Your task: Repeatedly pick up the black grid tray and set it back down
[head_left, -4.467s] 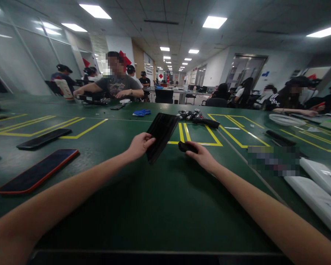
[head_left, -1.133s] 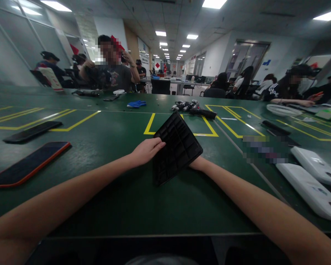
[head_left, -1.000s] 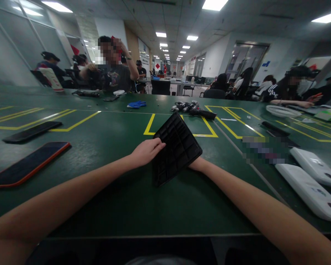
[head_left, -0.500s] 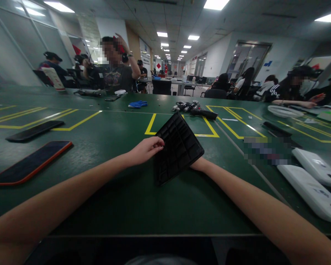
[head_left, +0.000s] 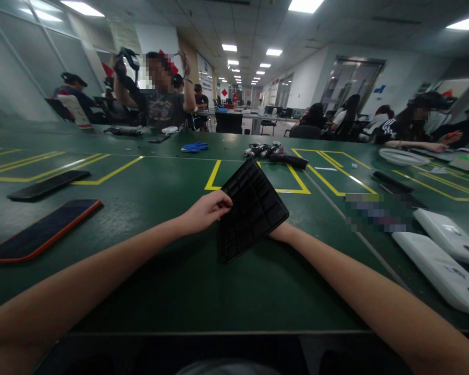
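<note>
A black ribbed plastic panel stands tilted on the green table, its gridded face towards me. My left hand pinches the panel's left edge with curled fingers. My right hand is hidden behind the panel; only its wrist shows at the lower right edge, so its fingers cannot be seen.
Two phones lie at left, one red-edged, one black. White casings lie at right. Screwdrivers and small tools and a blue glove lie beyond the yellow tape box. People sit along the far side.
My left fingers have curled tighter on the panel's edge. Since 4.5 s ago the panel turned its gridded face to me and my right hand went behind it. The person opposite raised both arms.
</note>
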{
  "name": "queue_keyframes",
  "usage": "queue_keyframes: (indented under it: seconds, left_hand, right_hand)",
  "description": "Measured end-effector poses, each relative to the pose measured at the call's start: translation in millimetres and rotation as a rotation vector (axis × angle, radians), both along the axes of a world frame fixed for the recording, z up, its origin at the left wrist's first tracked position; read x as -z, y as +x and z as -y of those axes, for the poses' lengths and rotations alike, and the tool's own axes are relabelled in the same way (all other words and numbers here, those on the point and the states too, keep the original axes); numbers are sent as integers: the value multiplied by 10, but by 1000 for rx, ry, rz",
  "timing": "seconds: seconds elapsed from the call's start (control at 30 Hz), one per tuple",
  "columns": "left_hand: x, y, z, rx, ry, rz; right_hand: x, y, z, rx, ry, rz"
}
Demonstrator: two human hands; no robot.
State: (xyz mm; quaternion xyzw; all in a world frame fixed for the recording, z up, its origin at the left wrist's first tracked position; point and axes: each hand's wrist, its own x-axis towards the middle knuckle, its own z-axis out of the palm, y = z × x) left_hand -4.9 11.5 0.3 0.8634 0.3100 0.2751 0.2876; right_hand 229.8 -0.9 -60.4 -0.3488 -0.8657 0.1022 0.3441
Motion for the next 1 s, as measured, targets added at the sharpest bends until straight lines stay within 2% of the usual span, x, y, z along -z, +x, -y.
queue_keyframes:
  seconds: [0.1,0.2,0.33,0.47,0.6,0.7,0.83,1.0]
  left_hand:
    - [12,3,-3,21,-49,52]
    - [45,13,-18,-34,-92,103]
    - [62,26,-27,-100,-86,49]
    - [9,22,4,-40,-83,33]
    - [-5,9,19,11,-75,63]
    - [38,18,-1,-55,-82,109]
    - [55,50,-15,-143,-37,59]
    - [-7,29,1,6,-29,46]
  right_hand:
    - [-6,-8,1,-5,2,-9]
    - [12,-20,-9,-3,10,-35]
    - [37,-19,-17,30,18,-33]
    - [24,-7,-11,23,-22,-24]
    - [6,-16,-4,-6,6,-15]
    - [0,-32,4,-1,13,-44]
    - [-7,-37,10,29,16,-51]
    - [-24,-14,19,21,5,-29]
